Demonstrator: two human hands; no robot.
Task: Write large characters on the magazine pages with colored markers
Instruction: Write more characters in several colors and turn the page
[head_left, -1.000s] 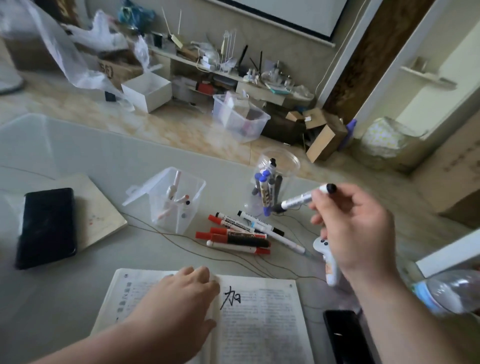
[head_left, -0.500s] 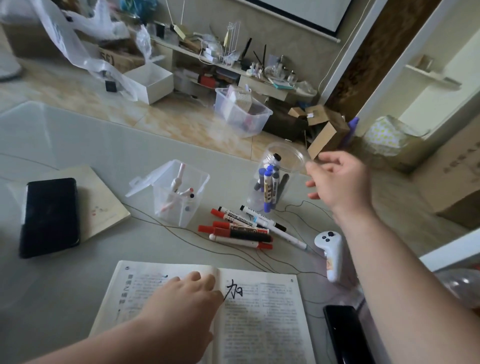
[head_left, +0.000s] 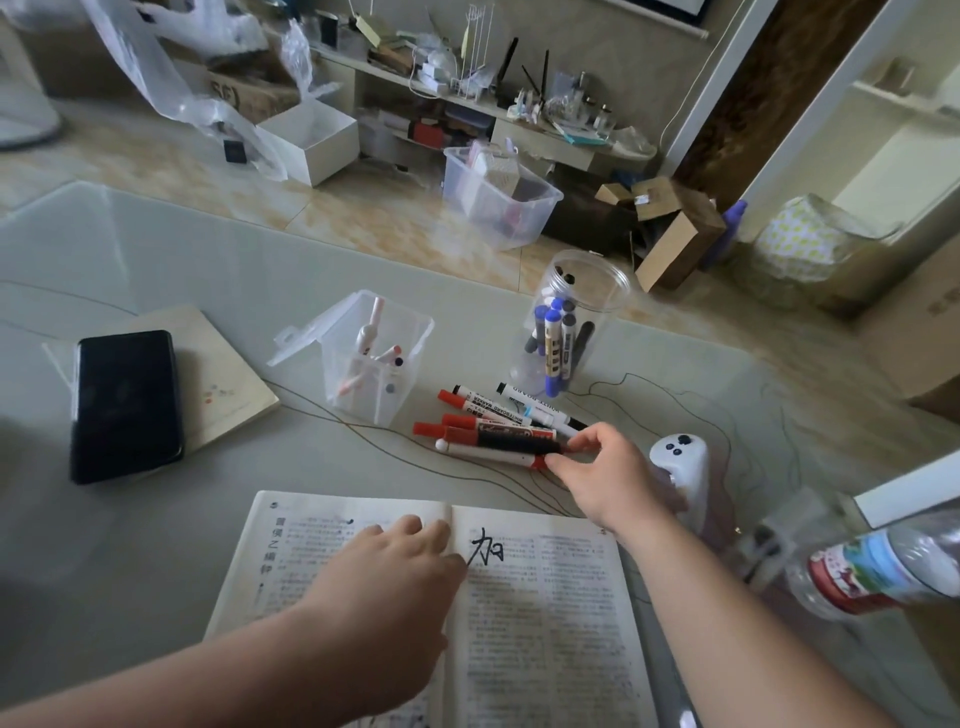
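Lying flat on the table (head_left: 156, 545), the black-barrelled red marker (head_left: 498, 441) runs left to right. Its red cap points left and its plain end points right, dipping slightly toward the person. That plain end is what matters for the pickup, because it faces the right hand (head_left: 613, 478), which comes in from the right along the marker's length rather than across it. The forefinger (head_left: 584, 435) and thumb (head_left: 558, 462) are curled into a narrow pinch at that end, with the other fingers tucked behind. The thumb also touches the red cap of the white marker (head_left: 488, 455) lying just below, so which of the two the hand means to take is a judgement. The black-barrelled one looks likelier. The marker rests on the table among the other loose whiteboard markers (head_left: 519, 410), all roughly parallel, so it probably has to be drawn out lengthwise to the right to keep from dragging its neighbours.

Nearer the person, the open magazine (head_left: 545, 597) has one large black character (head_left: 485, 545) at the top of its right page. The left hand (head_left: 384, 577) lies flat on the left page with fingers straight near the fold, holding nothing. It is well away from the markers, so the right hand is the nearer one. Beyond the markers stand a clear jar of blue markers (head_left: 566, 322) and a clear lidded box (head_left: 374, 358). A white controller (head_left: 680, 467) sits just beside the right wrist.
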